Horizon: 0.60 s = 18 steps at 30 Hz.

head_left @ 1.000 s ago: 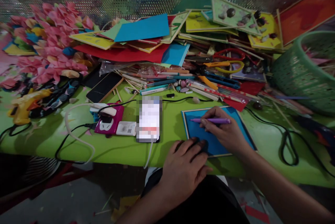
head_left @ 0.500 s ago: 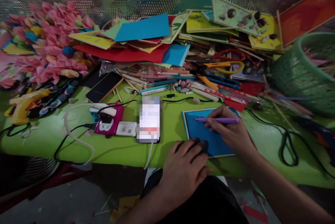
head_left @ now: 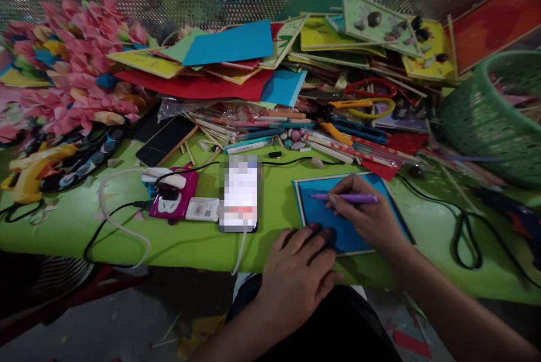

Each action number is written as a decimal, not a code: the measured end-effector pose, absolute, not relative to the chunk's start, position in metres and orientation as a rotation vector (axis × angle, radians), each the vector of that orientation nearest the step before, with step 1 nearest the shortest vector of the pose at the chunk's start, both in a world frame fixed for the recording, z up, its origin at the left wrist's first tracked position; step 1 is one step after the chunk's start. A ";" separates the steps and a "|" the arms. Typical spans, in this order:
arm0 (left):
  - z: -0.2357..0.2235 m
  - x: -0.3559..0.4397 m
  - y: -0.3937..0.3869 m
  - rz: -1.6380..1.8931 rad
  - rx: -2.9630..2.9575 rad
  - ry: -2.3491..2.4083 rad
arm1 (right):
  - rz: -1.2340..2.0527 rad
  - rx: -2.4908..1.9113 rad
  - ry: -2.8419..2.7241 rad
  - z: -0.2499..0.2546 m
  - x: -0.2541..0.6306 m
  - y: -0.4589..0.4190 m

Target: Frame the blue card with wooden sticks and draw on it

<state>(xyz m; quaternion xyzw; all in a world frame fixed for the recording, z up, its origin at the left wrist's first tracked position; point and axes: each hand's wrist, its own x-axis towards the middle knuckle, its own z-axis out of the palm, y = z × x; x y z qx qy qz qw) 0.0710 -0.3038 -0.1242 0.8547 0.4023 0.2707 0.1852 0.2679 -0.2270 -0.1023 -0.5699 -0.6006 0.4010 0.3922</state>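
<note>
A blue board with a pale wooden frame [head_left: 321, 212] lies near the front edge of the green table [head_left: 203, 235]. My right hand [head_left: 369, 215] rests on it, fingers closed round a purple pen [head_left: 344, 198] that lies nearly level with its tip pointing left over the board. My left hand [head_left: 298, 274] lies flat at the table's front edge, fingers spread, fingertips pressing the board's near left corner. A phone with a lit screen [head_left: 240, 193] lies just left of the board, a white cable running from its near end.
Behind the board is a heap of coloured card sheets [head_left: 228, 46], framed boards, pens [head_left: 270, 131] and scissors [head_left: 363, 105]. A green basket [head_left: 494, 114] stands at right, pink paper flowers [head_left: 71, 69] and a yellow glue gun [head_left: 34, 167] at left. Black cables and a magenta power strip [head_left: 173, 198] lie about.
My right hand with the pen slid right across the board, then came back left a little. The left hand stayed put.
</note>
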 end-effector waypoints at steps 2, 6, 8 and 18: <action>-0.125 0.071 -0.304 0.763 2.410 1.132 | 0.986 -1.467 -1.554 -0.103 0.268 -0.228; -0.125 0.071 -0.303 0.752 2.407 1.119 | 0.890 -1.511 -1.590 -0.102 0.268 -0.228; -0.125 0.071 -0.303 0.749 2.403 1.123 | 0.851 -1.525 -1.588 -0.102 0.269 -0.227; -0.124 0.070 -0.304 0.728 2.393 1.125 | 0.804 -1.534 -1.508 -0.098 0.272 -0.226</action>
